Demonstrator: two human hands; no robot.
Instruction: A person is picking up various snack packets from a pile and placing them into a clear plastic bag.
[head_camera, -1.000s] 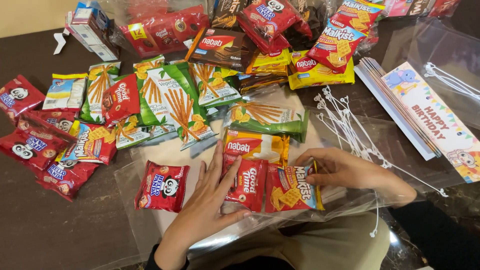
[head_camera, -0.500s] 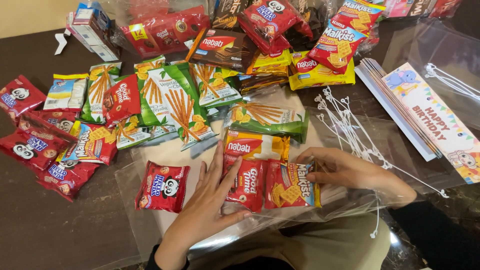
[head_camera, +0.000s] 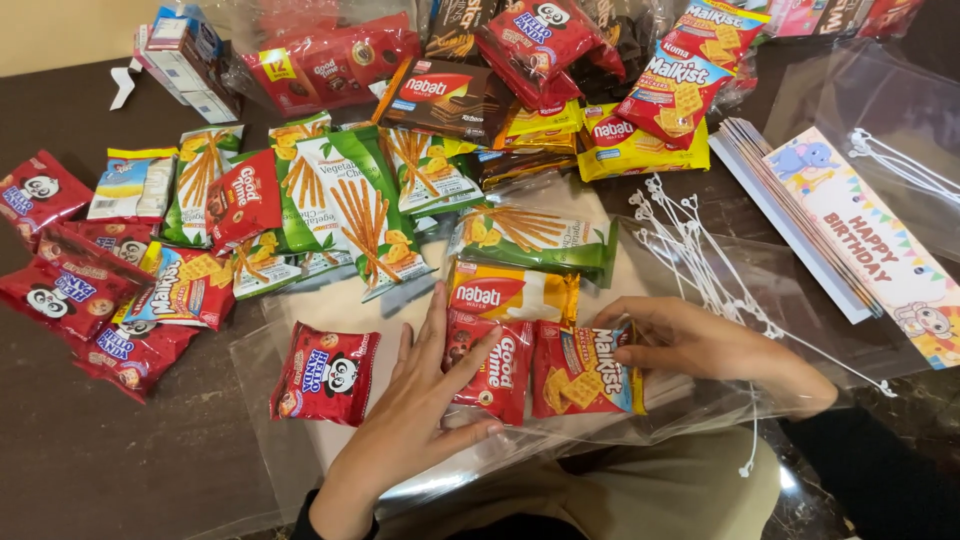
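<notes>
My left hand (head_camera: 415, 405) lies flat with fingers spread, pressing on a dark red cookie packet (head_camera: 497, 368) that sits inside a clear plastic bag (head_camera: 300, 440). My right hand (head_camera: 700, 345) is inside the bag's mouth, its fingers pinching the right edge of a red cracker packet (head_camera: 580, 368). Above those two lies a yellow wafer packet (head_camera: 510, 292), and above that a green stick-snack packet (head_camera: 535, 238). A red panda-biscuit packet (head_camera: 328, 373) lies left of my left hand.
Many more snack packets are spread at the left (head_camera: 190, 230) and heaped at the back (head_camera: 560, 60). White twist ties (head_camera: 700, 250) lie to the right, beside a stack of birthday header cards (head_camera: 860, 240). A small carton (head_camera: 185, 55) stands at the back left.
My right hand has shifted the red cracker packet slightly, setting it closer beside the dark red cookie packet. My left hand stays pressed flat.
</notes>
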